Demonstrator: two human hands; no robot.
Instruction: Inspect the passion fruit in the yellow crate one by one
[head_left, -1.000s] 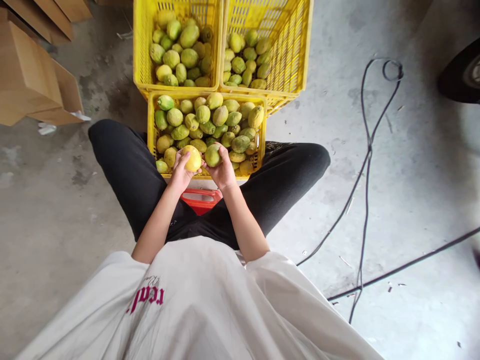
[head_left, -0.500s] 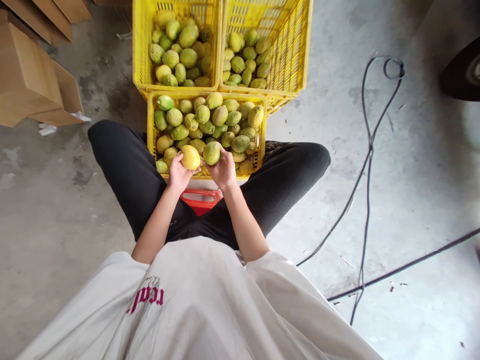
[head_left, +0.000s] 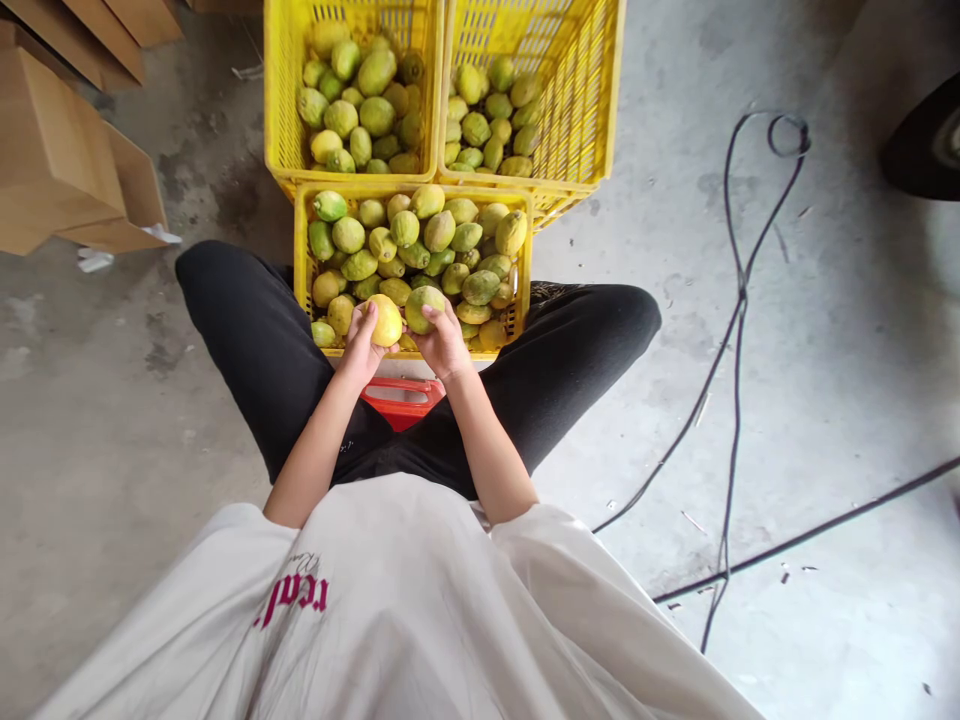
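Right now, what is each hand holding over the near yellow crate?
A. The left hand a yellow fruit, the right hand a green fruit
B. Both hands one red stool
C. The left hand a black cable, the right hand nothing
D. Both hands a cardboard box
A: the left hand is closed around a yellow fruit and the right hand around a green fruit, side by side at the near yellow crate.

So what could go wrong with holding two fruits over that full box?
The left hand holds a yellow fruit and the right hand a greenish fruit, both near the near crate's edge. One might slip and fall onto the concrete floor. The crate is heaped, so a nudge could roll others out.
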